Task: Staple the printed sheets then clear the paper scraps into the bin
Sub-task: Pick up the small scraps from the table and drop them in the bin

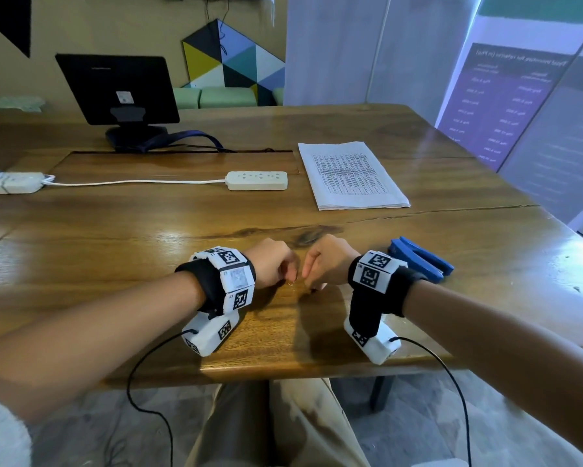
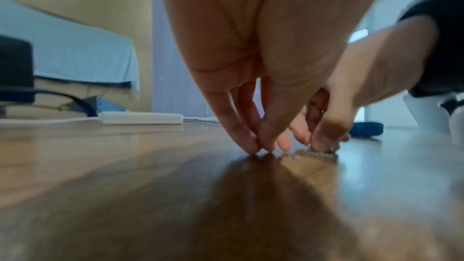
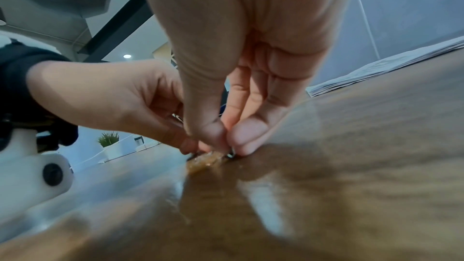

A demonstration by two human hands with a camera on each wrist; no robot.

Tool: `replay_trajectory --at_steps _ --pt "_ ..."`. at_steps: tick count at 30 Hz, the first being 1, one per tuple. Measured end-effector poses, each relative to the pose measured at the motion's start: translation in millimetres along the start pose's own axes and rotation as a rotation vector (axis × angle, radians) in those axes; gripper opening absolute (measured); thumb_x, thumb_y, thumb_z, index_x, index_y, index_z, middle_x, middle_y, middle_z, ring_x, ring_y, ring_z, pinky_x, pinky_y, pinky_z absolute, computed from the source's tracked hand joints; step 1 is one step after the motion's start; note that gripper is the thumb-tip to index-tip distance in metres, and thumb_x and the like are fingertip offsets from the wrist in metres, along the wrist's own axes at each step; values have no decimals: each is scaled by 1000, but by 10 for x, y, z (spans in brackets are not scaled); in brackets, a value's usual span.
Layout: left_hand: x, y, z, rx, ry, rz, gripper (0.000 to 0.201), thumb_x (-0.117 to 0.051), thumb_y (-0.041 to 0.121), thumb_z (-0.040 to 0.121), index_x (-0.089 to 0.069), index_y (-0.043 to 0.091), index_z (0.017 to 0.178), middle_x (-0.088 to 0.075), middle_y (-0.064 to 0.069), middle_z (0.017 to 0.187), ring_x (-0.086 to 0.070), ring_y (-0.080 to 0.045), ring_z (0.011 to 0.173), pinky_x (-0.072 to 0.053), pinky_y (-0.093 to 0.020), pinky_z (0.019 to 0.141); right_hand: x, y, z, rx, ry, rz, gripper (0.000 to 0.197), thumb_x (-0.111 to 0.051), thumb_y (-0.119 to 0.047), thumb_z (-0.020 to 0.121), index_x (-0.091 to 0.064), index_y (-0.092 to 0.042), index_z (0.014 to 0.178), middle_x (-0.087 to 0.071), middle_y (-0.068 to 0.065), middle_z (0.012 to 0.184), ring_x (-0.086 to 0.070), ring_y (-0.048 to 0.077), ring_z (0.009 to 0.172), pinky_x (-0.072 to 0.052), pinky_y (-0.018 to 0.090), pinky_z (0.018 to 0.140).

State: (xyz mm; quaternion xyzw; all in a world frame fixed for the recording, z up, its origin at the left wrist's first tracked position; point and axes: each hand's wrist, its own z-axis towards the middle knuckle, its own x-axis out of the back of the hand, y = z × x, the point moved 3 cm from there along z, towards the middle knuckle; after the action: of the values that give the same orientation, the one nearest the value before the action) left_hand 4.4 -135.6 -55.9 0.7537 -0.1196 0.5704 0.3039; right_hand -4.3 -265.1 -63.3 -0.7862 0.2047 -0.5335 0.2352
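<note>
Low on the wooden table, near its front edge, my two hands meet over a small shiny strip of what looks like staples. My left hand pinches one end of the strip, fingertips down on the wood. My right hand pinches the other end between thumb and fingers. The strip lies flat on the table between them. A blue stapler lies hinged open just right of my right wrist. The stack of printed sheets lies farther back, right of centre.
A white power strip and its cable lie across the middle of the table. A second one sits at the left edge. A black monitor stands at the back left. The table edge and partition panels are close on the right.
</note>
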Motion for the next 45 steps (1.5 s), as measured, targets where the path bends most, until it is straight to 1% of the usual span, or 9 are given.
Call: replay_trajectory --at_steps 5,8,12,17,22,31,37,41,45 --pt "41 -88 -30 89 37 -81 17 -67 8 83 -68 17 97 -69 1 105 -63 -13 97 -48 -23 83 110 -37 -49 22 19 58 10 -74 1 70 -69 -8 67 -66 -2 56 -63 4 47 -55 15 55" --pt "27 -77 -1 91 43 -21 35 -64 10 86 -63 16 120 -65 0 116 -60 -16 104 -41 -20 81 182 21 -56 -2 32 35 9 -75 -2 71 -69 -7 67 -67 0 57 -66 7 52 -57 19 60" --pt "-23 32 35 6 65 90 28 -51 11 95 -60 8 122 -60 -10 121 -57 -27 113 -40 -20 77 98 23 -58 -38 -3 -26 15 -75 -6 74 -67 -13 63 -68 4 67 -67 16 65 -58 24 68" --pt "-112 34 -123 -47 1 163 28 -48 19 97 -61 9 119 -55 -5 126 -54 -23 117 -42 -29 98 15 -24 -42 -29 4 -27 18 -75 -7 70 -66 -18 59 -65 -2 57 -64 9 55 -55 19 58" --pt "-7 -46 -162 41 85 53 25 -56 9 91 -66 12 113 -64 -4 116 -59 -20 108 -39 -19 80 52 -17 -23 3 -5 2 10 -76 -6 71 -70 -10 65 -66 -3 53 -65 9 54 -58 23 65" --pt "-86 73 -41 133 79 -115 16 -66 8 82 -67 10 97 -68 -5 105 -62 -22 102 -44 -26 80 -56 -57 -21 -14 11 2 20 -78 -5 65 -63 -16 61 -71 6 71 -71 19 66 -60 29 68" --pt "-89 -40 -80 308 105 -474 48 -72 1 74 -45 16 111 -70 -5 93 -67 -23 92 -54 -42 86 111 39 2 -26 59 78 36 -81 -2 64 -49 -14 75 -66 4 66 -67 15 53 -60 34 65" --pt "-184 27 -83 298 102 -505 54 -73 1 74 -41 16 115 -68 -3 89 -65 -19 85 -52 -33 79 88 60 -12 -59 76 38 37 -79 -4 63 -47 -16 78 -66 2 66 -64 13 52 -57 25 53" --pt "-197 126 1 279 123 -503 53 -71 1 76 -40 14 117 -69 -7 93 -66 -21 86 -52 -29 74 34 -21 12 -21 46 70 37 -79 -2 63 -48 -16 77 -67 4 69 -68 18 58 -59 30 61"
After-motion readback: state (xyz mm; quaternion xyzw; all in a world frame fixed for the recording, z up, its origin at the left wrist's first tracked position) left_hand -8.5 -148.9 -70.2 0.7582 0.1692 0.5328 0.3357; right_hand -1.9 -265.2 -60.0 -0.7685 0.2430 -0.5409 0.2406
